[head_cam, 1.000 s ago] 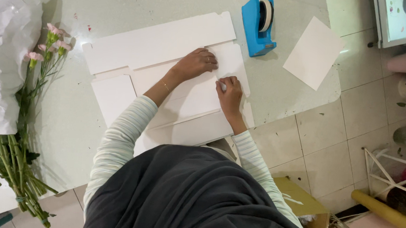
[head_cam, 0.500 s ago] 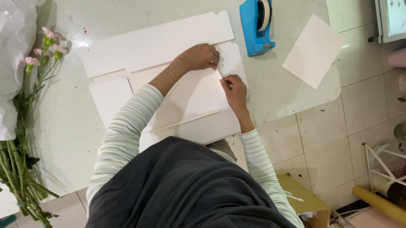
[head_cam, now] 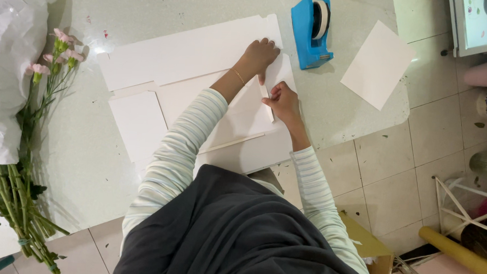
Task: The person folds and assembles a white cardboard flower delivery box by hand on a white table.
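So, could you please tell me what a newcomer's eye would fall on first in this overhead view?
Most striking is the bright blue plastic tape dispenser at the top of the pale grey table. Below it, the left hand and right hand press on a large flat white cardboard sheet. At the table's left edge lies a bunch of pink long-stemmed flowers beside crinkled white wrapping paper.

Matt white cardboard sheet [head_cam: 192,56], glossy blue plastic tape dispenser [head_cam: 310,35], smooth speckled table [head_cam: 150,4].
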